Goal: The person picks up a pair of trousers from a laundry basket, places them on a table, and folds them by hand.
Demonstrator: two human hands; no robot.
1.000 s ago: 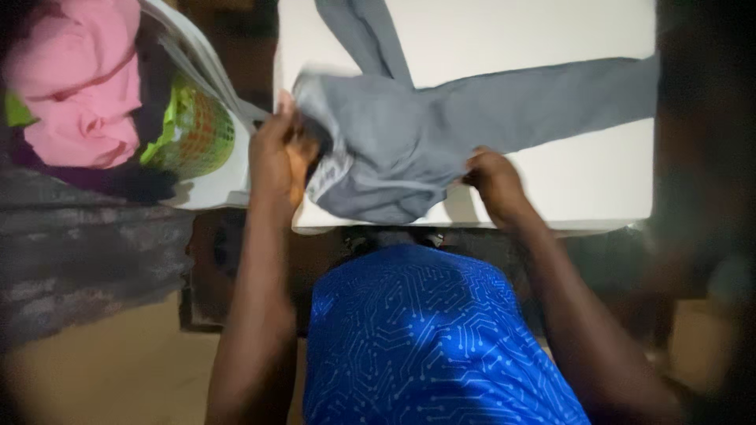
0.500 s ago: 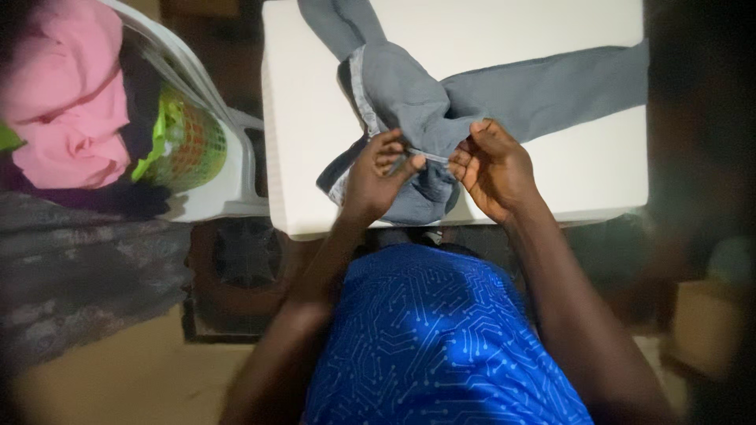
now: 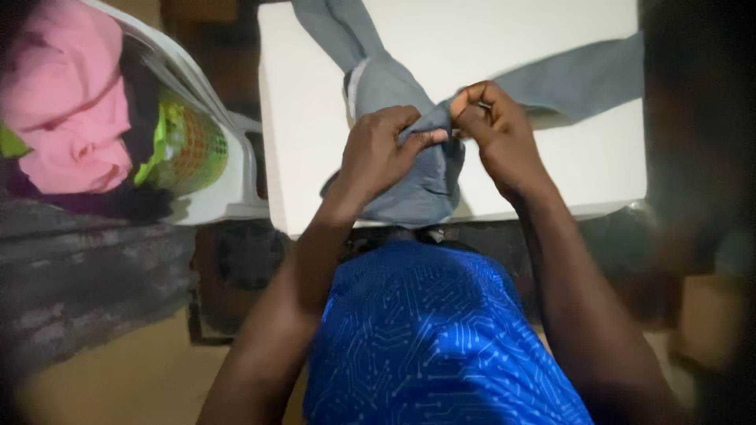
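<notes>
So over on the left there was a white laundry basket (image 3: 228,169) with a green mesh basket (image 3: 185,145) sitting inside it, and a heap of pink clothes (image 3: 71,102) piled on top with something dark underneath. I couldn't make out what the dark stuff was, and the top-left of that pile ran off the edge of the view.

The grey trousers (image 3: 409,173) were lying on the white table (image 3: 307,134), bunched up near the front edge, one leg going up and off the top of the picture, the other stretched out to the right until it got lost in the dark blur on that side.

Both hands were on the trousers, close together. The left hand (image 3: 378,153) was closed down with fingers curled, thumb and fingertips pinching a fold of the grey cloth. The right hand (image 3: 496,130) was pinched tight too, holding the same bunched bit just beside the left, lifted a little off the table.

What exactly was between the fingers, waistband or seam, I couldn't tell. The blue patterned shirt (image 3: 425,338) covered the near table edge, and the whole right side was just murk.
</notes>
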